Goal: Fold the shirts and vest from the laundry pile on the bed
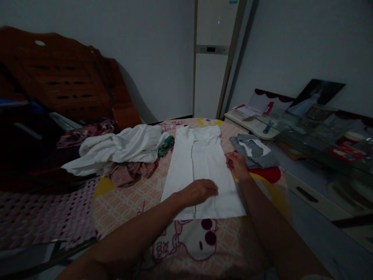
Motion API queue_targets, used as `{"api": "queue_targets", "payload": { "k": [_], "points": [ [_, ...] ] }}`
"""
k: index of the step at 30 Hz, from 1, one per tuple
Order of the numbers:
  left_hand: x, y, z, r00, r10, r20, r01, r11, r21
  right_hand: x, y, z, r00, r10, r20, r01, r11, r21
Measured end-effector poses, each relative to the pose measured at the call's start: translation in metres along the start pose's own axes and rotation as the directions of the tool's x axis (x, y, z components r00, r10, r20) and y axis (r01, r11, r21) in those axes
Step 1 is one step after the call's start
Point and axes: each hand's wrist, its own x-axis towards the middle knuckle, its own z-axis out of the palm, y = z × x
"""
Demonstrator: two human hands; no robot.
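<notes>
A white garment (201, 163) lies flat and lengthwise on a pink patterned bed cover (136, 198), folded into a long narrow shape. My left hand (199, 191) rests palm down on its near part, fingers together and flat. My right hand (237, 165) sits at the garment's right edge with the fingers curled on the cloth there.
A heap of white, pink and green clothes (122, 149) lies to the left. A folded grey garment (255, 151) sits at the right. A brown chair (67, 81) stands back left. A glass table (314, 132) with papers stands on the right, and a white cabinet (211, 58) stands behind.
</notes>
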Motion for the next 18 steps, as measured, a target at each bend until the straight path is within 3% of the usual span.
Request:
{"api": "queue_targets", "payload": {
  "k": [8,15,18],
  "points": [
    [-0.008,-0.005,-0.011,0.999,-0.04,-0.006,0.039,0.992,-0.122,-0.002,-0.001,0.0,0.999,-0.034,0.014,0.034,0.999,-0.008],
    [-0.01,0.024,-0.017,0.988,0.047,0.146,0.003,0.945,-0.326,-0.001,-0.002,0.0,0.999,-0.036,0.019,0.036,0.999,-0.039],
    [-0.012,0.026,-0.018,0.98,0.042,0.196,0.041,0.915,-0.402,-0.006,-0.008,0.005,0.998,-0.042,-0.035,0.039,0.996,-0.084]
  ]
}}
